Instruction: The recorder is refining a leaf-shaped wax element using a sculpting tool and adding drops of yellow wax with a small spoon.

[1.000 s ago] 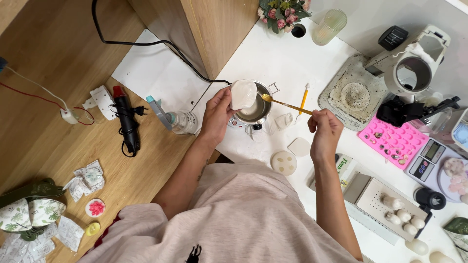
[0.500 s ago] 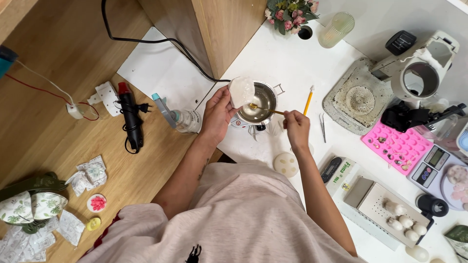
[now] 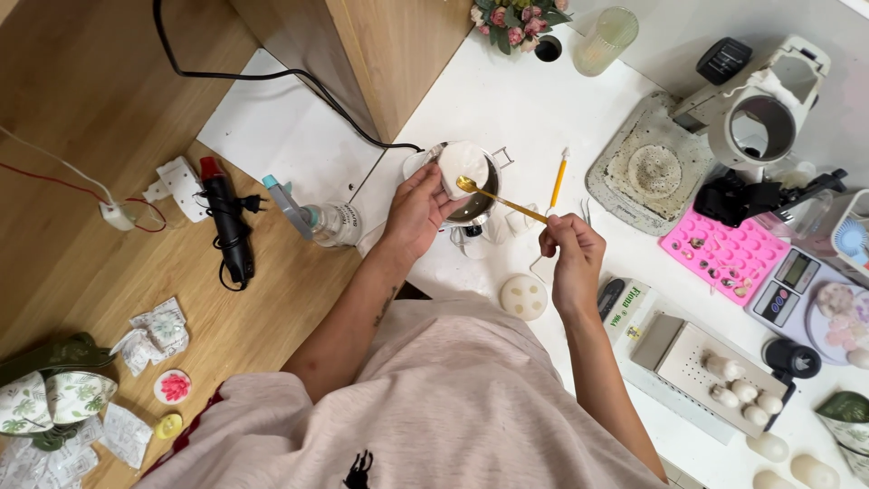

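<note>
My left hand (image 3: 418, 210) holds a white tissue (image 3: 463, 167) against the rim of a small metal pot (image 3: 480, 197) on the white table. My right hand (image 3: 570, 249) pinches the end of a long gold spoon (image 3: 500, 199). The spoon's bowl lies on the tissue, above the pot's left edge. A yellow pencil-like tool (image 3: 559, 177) lies just right of the pot. A round white mould (image 3: 524, 297) sits on the table below my right hand.
A pink silicone mould (image 3: 724, 254), a digital scale (image 3: 789, 288), a grey round-plate appliance (image 3: 654, 168) and a white machine (image 3: 762, 118) stand at the right. A spray bottle (image 3: 317, 217), a black heat tool (image 3: 226, 231) and wrappers lie on the wooden floor at the left. Flowers (image 3: 516, 18) stand at the top.
The right hand has drawn the spoon out of the pot and laid its bowl on the tissue. The left hand still holds the tissue at the pot's rim.
</note>
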